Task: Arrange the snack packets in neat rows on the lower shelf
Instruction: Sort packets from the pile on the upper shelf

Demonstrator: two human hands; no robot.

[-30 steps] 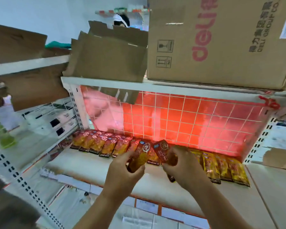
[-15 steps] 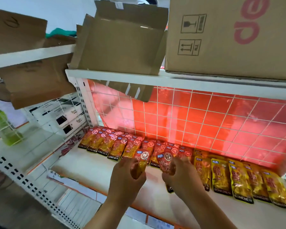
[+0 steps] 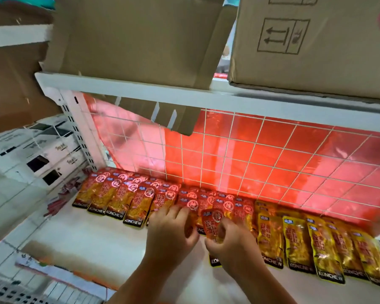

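Red snack packets [image 3: 116, 198] lie overlapped in a row along the back left of the white lower shelf [image 3: 92, 240]. Yellow snack packets [image 3: 316, 244] continue the row to the right. My right hand [image 3: 230, 240] pinches one red packet [image 3: 214, 222] and holds it over the middle of the row, its lower end hidden behind my fingers. My left hand [image 3: 171, 229] reaches over the red packets beside it, fingers loosely spread and touching the row; I see nothing held in it.
A red backing behind a white wire grid [image 3: 261, 154] closes the shelf's rear. The upper shelf [image 3: 184, 95] carries cardboard boxes [image 3: 312, 40], one with a flap hanging down. White boxes [image 3: 44, 154] fill the neighbouring shelf on the left.
The view has moved closer and lower. My left hand has let go of its packet and now touches the row. My right hand still holds a red packet, now lower over the row.
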